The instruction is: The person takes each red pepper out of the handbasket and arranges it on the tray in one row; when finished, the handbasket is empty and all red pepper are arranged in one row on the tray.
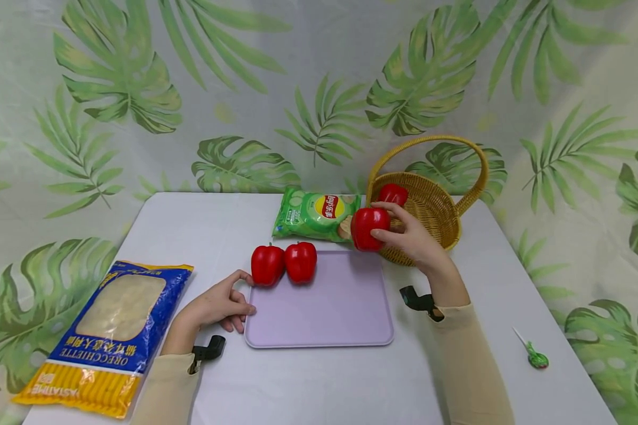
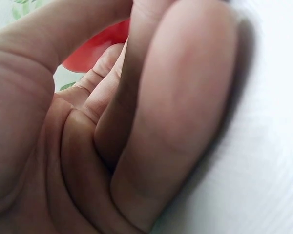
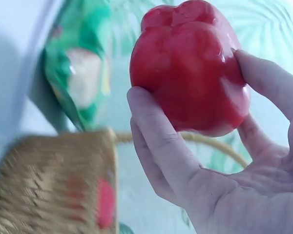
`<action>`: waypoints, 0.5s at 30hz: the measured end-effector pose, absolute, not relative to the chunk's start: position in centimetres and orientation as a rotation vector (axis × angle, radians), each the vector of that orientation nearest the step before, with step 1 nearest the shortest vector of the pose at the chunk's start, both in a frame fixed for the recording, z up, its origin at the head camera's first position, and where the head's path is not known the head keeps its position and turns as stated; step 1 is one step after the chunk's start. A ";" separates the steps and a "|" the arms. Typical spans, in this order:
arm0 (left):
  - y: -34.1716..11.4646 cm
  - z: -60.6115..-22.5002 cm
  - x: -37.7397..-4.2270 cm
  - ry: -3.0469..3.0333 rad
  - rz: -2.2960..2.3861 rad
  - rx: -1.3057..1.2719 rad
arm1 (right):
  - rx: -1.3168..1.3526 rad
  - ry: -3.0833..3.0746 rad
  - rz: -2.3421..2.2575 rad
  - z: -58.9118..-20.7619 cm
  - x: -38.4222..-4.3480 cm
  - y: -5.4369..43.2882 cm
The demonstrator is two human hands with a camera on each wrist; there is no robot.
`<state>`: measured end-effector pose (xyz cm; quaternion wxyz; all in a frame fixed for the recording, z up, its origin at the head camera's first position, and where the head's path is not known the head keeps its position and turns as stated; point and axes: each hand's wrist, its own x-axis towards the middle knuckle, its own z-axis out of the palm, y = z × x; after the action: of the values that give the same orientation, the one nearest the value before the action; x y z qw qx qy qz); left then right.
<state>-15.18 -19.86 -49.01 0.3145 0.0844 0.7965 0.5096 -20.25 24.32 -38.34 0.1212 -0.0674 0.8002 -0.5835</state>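
My right hand (image 1: 412,239) pinches a glossy red bell pepper (image 1: 369,229) between thumb and fingers, raised beside the basket's left side. The right wrist view shows that bell pepper's lobed end (image 3: 190,73) close up. Two more red bell peppers (image 1: 267,265) stand side by side at the upper left of a pale lilac tray (image 1: 329,319). My left hand (image 1: 218,304) rests at the tray's left edge, thumb at the rim and a fingertip beside the nearer pepper. Its other fingers bend loosely in the left wrist view, with red pepper skin (image 2: 95,51) behind them.
A wicker basket (image 1: 430,206) with a tall handle stands at the back right, another red pepper (image 1: 393,193) inside. Behind the tray lies a green chip bag (image 1: 311,213). A blue-and-yellow pasta bag (image 1: 106,336) lies far left, a green-wrapped lollipop (image 1: 536,356) far right.
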 end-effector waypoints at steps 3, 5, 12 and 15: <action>-19.9 -49.0 -15.2 2.101 1.342 0.228 | -0.209 2.318 -1.662 -39.6 -20.1 23.0; -19.9 -49.0 -15.2 2.100 1.343 0.231 | -0.220 2.300 -1.646 -40.4 -20.0 22.1; -19.9 -49.0 -15.2 2.105 1.339 0.228 | -0.220 2.235 -1.631 -42.9 -20.2 20.0; -19.9 -49.0 -15.1 2.103 1.340 0.222 | -0.187 2.251 -1.585 -43.5 -20.2 19.5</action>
<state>-15.11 -19.91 -48.98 0.3136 0.0843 0.7975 0.5084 -20.24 19.50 -43.52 0.1897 -0.0665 0.8009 -0.5640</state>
